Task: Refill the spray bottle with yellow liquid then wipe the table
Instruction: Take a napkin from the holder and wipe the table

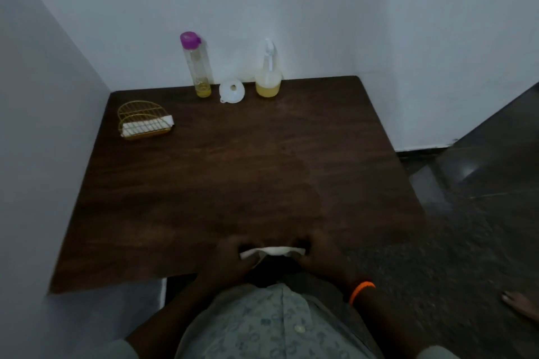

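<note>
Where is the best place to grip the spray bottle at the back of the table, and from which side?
Probably the narrow neck of the spray bottle, just under the trigger head, coming from the front. It stands upright against the wall, and the funnel lies close on its left, so front and right are free.

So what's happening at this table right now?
A person stands at the near edge of a dark wooden table, holding a white tissue between the left hand and right hand. At the far edge, by the wall, stand a purple-capped bottle with a little yellow liquid left, a white funnel and a spray bottle partly filled with yellow liquid. A gold wire holder with more tissues sits at the far left. The refill looks done; wiping seems next.
</note>
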Demonstrator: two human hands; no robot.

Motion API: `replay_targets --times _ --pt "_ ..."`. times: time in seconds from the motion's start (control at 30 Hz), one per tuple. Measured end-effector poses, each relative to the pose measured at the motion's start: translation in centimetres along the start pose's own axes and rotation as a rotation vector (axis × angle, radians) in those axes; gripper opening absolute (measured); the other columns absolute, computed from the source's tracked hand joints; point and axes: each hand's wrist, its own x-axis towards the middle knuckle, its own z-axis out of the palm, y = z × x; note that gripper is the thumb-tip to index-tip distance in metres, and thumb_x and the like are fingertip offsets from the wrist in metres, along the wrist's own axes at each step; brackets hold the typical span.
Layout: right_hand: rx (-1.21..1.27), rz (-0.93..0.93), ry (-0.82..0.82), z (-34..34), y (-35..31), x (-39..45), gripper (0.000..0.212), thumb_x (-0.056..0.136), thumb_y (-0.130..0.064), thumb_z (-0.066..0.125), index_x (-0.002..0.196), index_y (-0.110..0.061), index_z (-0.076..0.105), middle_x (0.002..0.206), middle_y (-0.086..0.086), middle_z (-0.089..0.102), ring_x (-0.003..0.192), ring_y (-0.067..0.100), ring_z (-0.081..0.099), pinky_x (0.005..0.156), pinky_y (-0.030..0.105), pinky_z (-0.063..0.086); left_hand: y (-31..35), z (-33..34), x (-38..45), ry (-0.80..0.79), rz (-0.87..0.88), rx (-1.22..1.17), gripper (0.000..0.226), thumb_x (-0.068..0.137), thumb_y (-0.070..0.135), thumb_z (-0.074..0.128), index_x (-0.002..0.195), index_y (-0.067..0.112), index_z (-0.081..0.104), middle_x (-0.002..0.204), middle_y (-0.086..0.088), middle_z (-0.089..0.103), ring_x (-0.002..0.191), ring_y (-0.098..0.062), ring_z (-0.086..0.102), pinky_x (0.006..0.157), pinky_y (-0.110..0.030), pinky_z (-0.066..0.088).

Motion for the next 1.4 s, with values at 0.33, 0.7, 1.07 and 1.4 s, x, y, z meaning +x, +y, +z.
replay_targets --times 0.33,0.7,1.07,1.4 --pt "0.536 0.288 0.285 -6.6 -0.4 1.9 0.019 0.077 0.001 0.081 0.095 -0.001 0.078 0.087 0.014 0.078 0.069 0.012 0.072 0.058 0.024 0.057 3.8 -1.2 9.7 -0.215 -0.175 -0.257 0.01 0.087 0.027 0.071 0.088 0.019 0.076 0.078 -0.01 0.074 0.064 -0.024 0.07 0.06 -0.04 0.056" --pt "0.756 0.483 0.526 -16.2 7.9 1.6 0.014 0.08 0.005 0.076 0.092 -0.002 0.078 0.084 0.019 0.077 0.07 0.028 0.069 0.058 0.028 0.058 13.0 7.9 23.7 -0.368 -0.203 -0.186 0.016 0.086 0.029 0.072 0.094 0.015 0.071 0.077 -0.006 0.071 0.062 -0.017 0.066 0.055 -0.031 0.053" --pt "0.86 0.571 0.647 -30.3 24.3 9.1 0.018 0.078 0.004 0.077 0.093 -0.006 0.079 0.081 0.016 0.077 0.067 0.019 0.066 0.061 0.03 0.054 21.0 21.4 42.6 -0.421 -0.107 0.24 0.022 0.092 0.042 0.06 0.109 0.029 0.066 0.095 0.006 0.062 0.085 -0.012 0.061 0.081 -0.028 0.05" --pt "1.097 0.672 0.657 -36.3 35.9 22.5 0.014 0.093 -0.001 0.062 0.1 0.0 0.074 0.095 0.022 0.072 0.076 0.023 0.069 0.079 0.039 0.059 21.7 29.9 60.4 -0.545 0.112 0.59 0.021 0.085 0.02 0.06 0.103 0.013 0.069 0.1 -0.009 0.069 0.075 -0.02 0.062 0.062 -0.027 0.045"
